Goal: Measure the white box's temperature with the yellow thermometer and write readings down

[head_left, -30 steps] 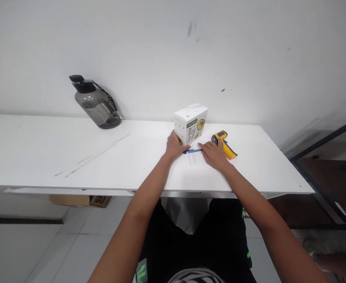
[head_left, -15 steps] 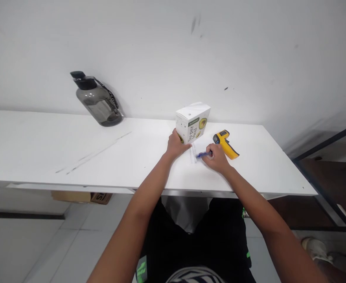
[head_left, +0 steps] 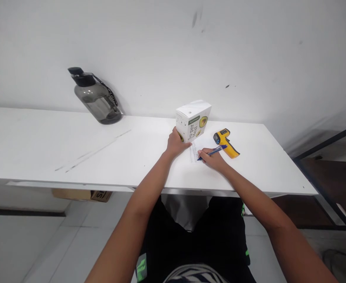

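Observation:
My left hand (head_left: 176,144) is wrapped round the lower left side of a white box (head_left: 194,122) printed "Super Meal" with avocado pictures. The box stands on the white table (head_left: 96,153). Just in front of it lies a small slip of paper with writing (head_left: 194,152), partly hidden by the box and my left thumb. My right hand (head_left: 212,159) grips a blue pen (head_left: 217,149), whose tip points down to the left at the paper's right edge. Beyond that hand, a yellow-and-black infrared thermometer (head_left: 227,144) lies on its side on the table.
At the back left, a grey see-through water bottle (head_left: 98,102) with a black lid stands by the wall. A cardboard box (head_left: 72,194) shows beneath the table. To the right is a dark metal frame (head_left: 326,141), beyond the table's edge.
The pen has swung in my right hand, its back end now up to the right over the thermometer. My left hand and the box keep their places.

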`<state>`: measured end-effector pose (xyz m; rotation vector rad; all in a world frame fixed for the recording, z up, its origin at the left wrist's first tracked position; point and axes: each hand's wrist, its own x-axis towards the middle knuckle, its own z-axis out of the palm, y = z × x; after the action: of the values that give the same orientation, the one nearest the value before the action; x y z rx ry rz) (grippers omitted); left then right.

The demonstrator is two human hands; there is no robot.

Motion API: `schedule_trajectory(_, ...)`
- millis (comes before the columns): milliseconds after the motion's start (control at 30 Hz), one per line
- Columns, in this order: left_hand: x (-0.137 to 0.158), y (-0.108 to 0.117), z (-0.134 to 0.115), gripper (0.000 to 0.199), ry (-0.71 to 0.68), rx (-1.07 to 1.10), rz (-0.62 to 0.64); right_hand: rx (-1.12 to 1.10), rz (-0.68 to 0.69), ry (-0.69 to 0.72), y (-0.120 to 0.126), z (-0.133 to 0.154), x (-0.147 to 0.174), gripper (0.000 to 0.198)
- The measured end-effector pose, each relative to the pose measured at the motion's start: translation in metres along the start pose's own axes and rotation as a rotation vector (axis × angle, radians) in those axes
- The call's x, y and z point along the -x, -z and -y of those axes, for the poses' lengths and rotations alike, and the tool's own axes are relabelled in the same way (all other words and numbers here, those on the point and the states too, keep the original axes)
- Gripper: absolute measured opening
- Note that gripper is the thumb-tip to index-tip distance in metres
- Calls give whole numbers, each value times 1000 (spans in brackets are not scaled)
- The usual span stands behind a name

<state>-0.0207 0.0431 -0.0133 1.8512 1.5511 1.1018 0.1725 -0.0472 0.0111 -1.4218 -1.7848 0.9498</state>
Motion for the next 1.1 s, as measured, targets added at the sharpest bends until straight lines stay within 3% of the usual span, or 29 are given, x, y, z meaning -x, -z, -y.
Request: schedule_trajectory(1100, 1, 0, -3, 90, 3, -10, 13, 36, -59, 0, -1, -1, -2, 32)
